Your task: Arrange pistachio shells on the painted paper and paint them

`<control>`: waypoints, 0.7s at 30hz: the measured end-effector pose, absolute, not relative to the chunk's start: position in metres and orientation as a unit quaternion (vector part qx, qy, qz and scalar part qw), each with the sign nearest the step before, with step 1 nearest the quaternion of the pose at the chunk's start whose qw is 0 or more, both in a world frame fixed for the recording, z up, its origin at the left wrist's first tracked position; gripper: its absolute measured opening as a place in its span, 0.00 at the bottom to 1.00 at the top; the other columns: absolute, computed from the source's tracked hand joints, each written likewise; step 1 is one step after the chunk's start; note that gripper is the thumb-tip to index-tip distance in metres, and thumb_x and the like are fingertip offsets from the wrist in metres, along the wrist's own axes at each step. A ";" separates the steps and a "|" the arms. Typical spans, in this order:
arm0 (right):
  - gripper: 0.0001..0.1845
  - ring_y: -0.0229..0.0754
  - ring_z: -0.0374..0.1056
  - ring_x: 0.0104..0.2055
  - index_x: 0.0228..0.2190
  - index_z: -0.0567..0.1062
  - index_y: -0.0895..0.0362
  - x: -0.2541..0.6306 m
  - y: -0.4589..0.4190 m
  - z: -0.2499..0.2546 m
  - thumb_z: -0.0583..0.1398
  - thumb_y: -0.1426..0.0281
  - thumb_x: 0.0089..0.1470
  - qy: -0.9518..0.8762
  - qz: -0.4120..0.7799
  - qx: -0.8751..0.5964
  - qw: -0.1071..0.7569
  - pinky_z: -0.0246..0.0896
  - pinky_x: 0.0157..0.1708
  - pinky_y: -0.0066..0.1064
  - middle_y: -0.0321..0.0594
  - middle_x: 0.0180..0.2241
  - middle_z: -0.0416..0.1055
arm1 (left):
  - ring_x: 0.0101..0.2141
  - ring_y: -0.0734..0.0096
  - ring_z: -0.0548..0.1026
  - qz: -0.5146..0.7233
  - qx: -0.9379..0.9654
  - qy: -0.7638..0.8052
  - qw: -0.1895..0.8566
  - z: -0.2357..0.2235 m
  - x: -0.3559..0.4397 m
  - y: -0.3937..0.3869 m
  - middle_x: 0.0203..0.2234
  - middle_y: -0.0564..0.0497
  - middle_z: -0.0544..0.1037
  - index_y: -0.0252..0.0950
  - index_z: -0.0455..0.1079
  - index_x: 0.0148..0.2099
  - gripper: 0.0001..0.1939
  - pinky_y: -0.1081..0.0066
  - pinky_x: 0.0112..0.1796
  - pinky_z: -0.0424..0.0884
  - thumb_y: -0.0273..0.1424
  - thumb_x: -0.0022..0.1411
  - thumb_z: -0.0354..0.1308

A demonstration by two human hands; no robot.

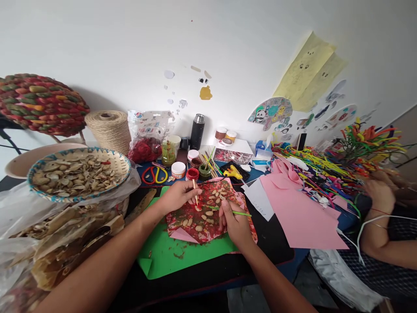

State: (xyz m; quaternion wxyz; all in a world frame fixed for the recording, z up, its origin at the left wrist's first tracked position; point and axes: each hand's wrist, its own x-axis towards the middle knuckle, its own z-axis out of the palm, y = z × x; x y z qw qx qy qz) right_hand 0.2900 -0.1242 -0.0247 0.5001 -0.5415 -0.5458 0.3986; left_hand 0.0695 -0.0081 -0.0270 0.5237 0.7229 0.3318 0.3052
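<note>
My left hand [178, 194] is closed around a thin wooden paintbrush [195, 191]. Its lower end meets a red-smeared peanut [198, 208] on a paint-stained sheet [182, 214]. To the right, my right hand [238, 227] grips a slim green stick [241, 213], perhaps a brush; its left end is over the same sheet. Several unpainted peanuts [199, 228] lie around both hands. Under the stained sheet is a green sheet [166, 259]. An open jar of red paint [192, 174] and a jar of green paint [205, 173] stand just behind.
A basket of shells [36, 184] is at left, beside a twine spool [109, 130]. Scissors [149, 175], a yellow glue gun [233, 172] and a black flask [197, 132] stand behind. Pink paper [293, 217] lies right, near another person's arm [378, 230].
</note>
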 end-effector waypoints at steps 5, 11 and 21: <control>0.34 0.37 0.61 0.15 0.23 0.69 0.52 0.285 -0.120 -0.024 0.54 0.39 0.68 -0.573 0.387 -0.533 0.487 0.56 0.18 0.28 0.30 0.13 0.62 | 0.28 0.65 0.80 0.303 0.725 0.334 0.521 -0.025 0.069 -0.008 0.25 0.53 0.79 0.37 0.72 0.36 0.24 0.68 0.32 0.77 0.55 0.66 0.61; 0.34 0.38 0.62 0.16 0.23 0.69 0.52 0.293 -0.127 -0.022 0.53 0.40 0.70 -0.600 0.359 -0.549 0.457 0.56 0.20 0.29 0.32 0.13 0.65 | 0.27 0.65 0.79 0.305 0.723 0.338 0.520 -0.026 0.069 -0.008 0.25 0.52 0.80 0.38 0.72 0.36 0.25 0.68 0.32 0.77 0.56 0.66 0.62; 0.33 0.39 0.63 0.17 0.22 0.69 0.51 0.299 -0.139 -0.019 0.52 0.44 0.73 -0.638 0.344 -0.534 0.434 0.59 0.24 0.31 0.32 0.13 0.64 | 0.27 0.65 0.79 0.307 0.718 0.336 0.527 -0.029 0.068 -0.007 0.25 0.53 0.79 0.38 0.71 0.36 0.24 0.68 0.32 0.76 0.55 0.65 0.62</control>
